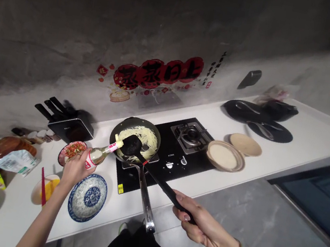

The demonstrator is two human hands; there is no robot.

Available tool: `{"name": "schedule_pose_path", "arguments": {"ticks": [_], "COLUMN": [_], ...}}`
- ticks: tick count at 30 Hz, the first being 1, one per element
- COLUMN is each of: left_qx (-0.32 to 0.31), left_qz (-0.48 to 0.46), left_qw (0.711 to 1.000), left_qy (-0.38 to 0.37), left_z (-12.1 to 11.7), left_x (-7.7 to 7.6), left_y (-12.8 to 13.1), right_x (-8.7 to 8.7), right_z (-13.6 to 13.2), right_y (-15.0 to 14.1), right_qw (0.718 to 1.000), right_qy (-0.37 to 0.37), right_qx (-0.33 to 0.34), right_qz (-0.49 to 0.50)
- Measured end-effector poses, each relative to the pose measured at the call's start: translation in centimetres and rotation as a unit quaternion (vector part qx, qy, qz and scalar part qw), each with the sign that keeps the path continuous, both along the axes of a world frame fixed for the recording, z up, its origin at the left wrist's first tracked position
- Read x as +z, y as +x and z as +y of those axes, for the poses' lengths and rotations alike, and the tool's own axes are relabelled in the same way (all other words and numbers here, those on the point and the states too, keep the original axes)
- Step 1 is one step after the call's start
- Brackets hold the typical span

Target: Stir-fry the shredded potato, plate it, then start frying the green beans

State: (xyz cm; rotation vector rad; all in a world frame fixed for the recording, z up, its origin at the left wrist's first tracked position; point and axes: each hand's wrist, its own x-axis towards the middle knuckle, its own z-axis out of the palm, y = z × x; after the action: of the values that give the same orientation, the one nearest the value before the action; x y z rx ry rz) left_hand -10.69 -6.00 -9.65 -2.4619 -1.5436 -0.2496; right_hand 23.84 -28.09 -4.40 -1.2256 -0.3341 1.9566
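**We tip lightly and stir gently**

Our left hand (76, 165) has its fingers wrapped around the bottle (98, 156), whose mouth tilts over the left side of the pan (133, 122) on the stove (191, 166). Our right hand (196, 218) has its fingers closed around the black grip of the spatula (164, 186), its head lying over the pale shreds (149, 136). No stream shows clearly, so we cannot tell how much comes out. A slow tilt seems wise, and aiming at the shreds rather than the rim should limit drips. Nothing grips the pan handle (144, 198), so light strokes probably suit us better than hard pushes.
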Motion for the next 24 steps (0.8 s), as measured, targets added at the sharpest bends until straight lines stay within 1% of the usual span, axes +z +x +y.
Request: {"name": "schedule_pose_path", "arguments": {"ticks": [4,11,18,24], "left_qx": [0.000,0.005,-0.010,-0.010], "left_qz": [0.011,0.024,0.016,0.046], "left_qw": [1.000,1.000,1.000,0.999], "left_qy": [0.003,-0.001,-0.012,-0.019], "left_z": [0.0,0.2,0.5,0.6], "left_x": [0.2,0.4,0.8,1.1], "left_y": [0.2,0.3,0.4,0.2], "right_x": [-0.2,0.2,0.1,0.0], "right_z": [0.0,0.1,0.2,0.3], "right_y": [0.2,0.4,0.5,0.7], "right_qw": [1.000,1.000,1.000,1.000], "right_qy": [-0.005,-0.014,-0.016,-0.015], "right_qx": [-0.005,-0.012,-0.011,-0.008], "right_qz": [0.004,0.003,0.004,0.009]}}
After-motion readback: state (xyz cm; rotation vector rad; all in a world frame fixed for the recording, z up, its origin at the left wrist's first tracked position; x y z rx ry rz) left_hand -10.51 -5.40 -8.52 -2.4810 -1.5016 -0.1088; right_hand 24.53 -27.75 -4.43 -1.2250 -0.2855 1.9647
